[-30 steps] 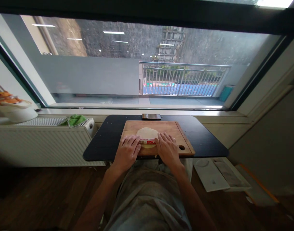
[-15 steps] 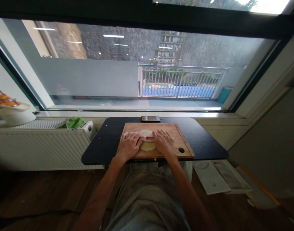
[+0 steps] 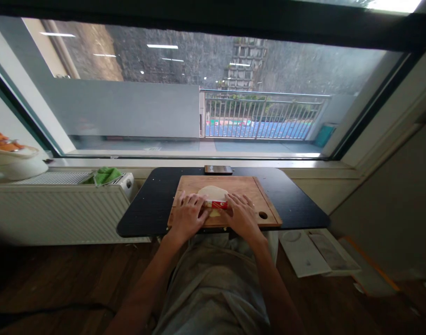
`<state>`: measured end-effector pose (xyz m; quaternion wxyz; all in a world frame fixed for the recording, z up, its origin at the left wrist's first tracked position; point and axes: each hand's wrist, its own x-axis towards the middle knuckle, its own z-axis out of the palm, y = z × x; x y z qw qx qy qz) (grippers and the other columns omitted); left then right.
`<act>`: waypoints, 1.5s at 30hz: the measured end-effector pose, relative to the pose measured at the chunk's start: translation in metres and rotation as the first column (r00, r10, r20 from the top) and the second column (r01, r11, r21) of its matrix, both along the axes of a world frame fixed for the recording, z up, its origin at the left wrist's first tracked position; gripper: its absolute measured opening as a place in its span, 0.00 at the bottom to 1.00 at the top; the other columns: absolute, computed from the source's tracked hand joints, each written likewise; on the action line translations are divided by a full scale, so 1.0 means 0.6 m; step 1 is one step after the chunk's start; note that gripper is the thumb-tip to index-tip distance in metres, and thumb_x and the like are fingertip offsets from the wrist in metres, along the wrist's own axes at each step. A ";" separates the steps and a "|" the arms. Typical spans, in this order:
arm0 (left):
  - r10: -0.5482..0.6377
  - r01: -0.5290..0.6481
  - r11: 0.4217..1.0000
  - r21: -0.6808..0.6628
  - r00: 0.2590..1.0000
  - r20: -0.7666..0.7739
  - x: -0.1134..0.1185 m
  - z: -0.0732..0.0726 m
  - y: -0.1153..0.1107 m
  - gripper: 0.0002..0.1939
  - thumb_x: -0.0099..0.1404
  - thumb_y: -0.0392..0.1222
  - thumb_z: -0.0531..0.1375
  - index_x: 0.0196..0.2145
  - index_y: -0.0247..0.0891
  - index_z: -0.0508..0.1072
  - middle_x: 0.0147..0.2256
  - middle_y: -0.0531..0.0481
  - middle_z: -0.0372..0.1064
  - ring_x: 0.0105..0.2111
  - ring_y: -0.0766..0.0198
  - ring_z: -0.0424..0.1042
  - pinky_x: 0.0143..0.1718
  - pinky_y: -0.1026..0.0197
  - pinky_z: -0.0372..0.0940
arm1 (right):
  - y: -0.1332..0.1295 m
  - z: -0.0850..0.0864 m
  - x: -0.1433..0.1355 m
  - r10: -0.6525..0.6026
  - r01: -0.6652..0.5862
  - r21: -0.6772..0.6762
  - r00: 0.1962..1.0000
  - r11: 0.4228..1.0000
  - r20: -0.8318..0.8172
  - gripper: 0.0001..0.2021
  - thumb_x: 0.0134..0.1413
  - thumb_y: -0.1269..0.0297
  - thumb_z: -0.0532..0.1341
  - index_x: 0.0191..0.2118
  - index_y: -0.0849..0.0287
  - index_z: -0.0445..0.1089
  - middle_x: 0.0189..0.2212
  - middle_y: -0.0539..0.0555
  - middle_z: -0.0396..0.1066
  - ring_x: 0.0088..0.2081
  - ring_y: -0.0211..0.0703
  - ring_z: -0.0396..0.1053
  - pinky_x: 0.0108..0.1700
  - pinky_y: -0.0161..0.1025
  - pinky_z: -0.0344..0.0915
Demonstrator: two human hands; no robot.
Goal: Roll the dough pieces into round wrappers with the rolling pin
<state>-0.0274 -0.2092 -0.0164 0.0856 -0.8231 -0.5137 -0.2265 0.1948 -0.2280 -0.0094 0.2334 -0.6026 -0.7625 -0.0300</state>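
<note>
A flat, pale round of dough [image 3: 213, 191] lies on a wooden cutting board [image 3: 260, 197]. Across it rests a light-coloured rolling pin [image 3: 218, 204] with a red label in its middle. My left hand [image 3: 189, 213] presses down over the pin's left end, and my right hand [image 3: 241, 212] covers the right end, so both pin ends are hidden. Most of the dough shows beyond the pin, and a small strip shows on the near side between my thumbs.
The board sits on a black table [image 3: 296, 204] with a phone [image 3: 218, 170] at its far edge. Left stands a white radiator [image 3: 66, 209] with a green cloth [image 3: 106, 176] on top. A window is ahead; white panels [image 3: 303, 253] lie low at the right.
Both hands have rolled the pin a little toward me. More dough shows beyond it and less on the near side, and more of the red label has turned up.
</note>
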 end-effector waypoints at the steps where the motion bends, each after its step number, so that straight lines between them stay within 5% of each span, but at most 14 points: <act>1: 0.007 -0.007 1.000 -0.001 1.000 0.005 0.002 0.002 0.003 0.23 0.79 0.54 0.58 0.65 0.45 0.76 0.59 0.43 0.78 0.61 0.47 0.73 0.75 0.36 0.55 | 0.003 0.002 0.004 0.014 -0.014 -0.005 1.000 1.000 -0.005 0.26 0.74 0.53 0.61 0.70 0.60 0.72 0.69 0.63 0.73 0.72 0.56 0.66 0.78 0.58 0.50; 10: -0.014 0.015 1.000 -0.015 0.999 0.047 -0.008 -0.008 -0.024 0.26 0.78 0.58 0.60 0.68 0.47 0.73 0.62 0.44 0.76 0.64 0.46 0.70 0.76 0.36 0.51 | -0.019 -0.015 0.002 0.030 -0.029 0.031 0.999 0.999 -0.021 0.30 0.68 0.57 0.68 0.72 0.56 0.71 0.68 0.62 0.73 0.73 0.57 0.65 0.77 0.59 0.51; 19: -0.023 0.024 0.993 -0.118 1.000 0.014 -0.001 0.009 0.011 0.29 0.74 0.58 0.65 0.68 0.48 0.73 0.63 0.47 0.76 0.64 0.45 0.70 0.74 0.36 0.52 | 0.009 -0.003 -0.001 0.019 -0.020 -0.021 1.000 1.000 -0.014 0.26 0.68 0.56 0.67 0.68 0.55 0.74 0.67 0.60 0.75 0.72 0.56 0.66 0.76 0.59 0.51; 28: 0.036 -0.035 0.999 -0.022 0.998 0.053 -0.001 -0.013 -0.037 0.27 0.77 0.57 0.61 0.69 0.51 0.72 0.63 0.45 0.75 0.64 0.46 0.69 0.74 0.37 0.53 | -0.039 -0.028 -0.003 0.053 -0.051 0.045 0.997 0.998 -0.050 0.28 0.72 0.63 0.61 0.74 0.51 0.68 0.70 0.57 0.72 0.74 0.54 0.62 0.76 0.59 0.50; 38: 0.044 -0.040 0.990 -0.133 0.998 0.033 0.013 0.014 0.010 0.28 0.73 0.61 0.65 0.63 0.46 0.77 0.61 0.43 0.76 0.62 0.43 0.69 0.70 0.37 0.57 | -0.003 -0.005 -0.007 0.016 -0.018 -0.030 0.998 0.999 -0.059 0.24 0.71 0.62 0.64 0.69 0.52 0.72 0.66 0.58 0.76 0.69 0.56 0.67 0.71 0.57 0.55; 45: 0.034 -0.031 0.999 -0.044 0.998 0.054 0.001 -0.011 -0.028 0.27 0.77 0.59 0.60 0.67 0.48 0.74 0.62 0.43 0.75 0.63 0.45 0.68 0.73 0.37 0.54 | -0.048 -0.023 -0.016 0.041 -0.035 0.070 0.996 0.997 -0.074 0.25 0.74 0.65 0.57 0.73 0.51 0.68 0.67 0.56 0.74 0.69 0.54 0.66 0.73 0.55 0.49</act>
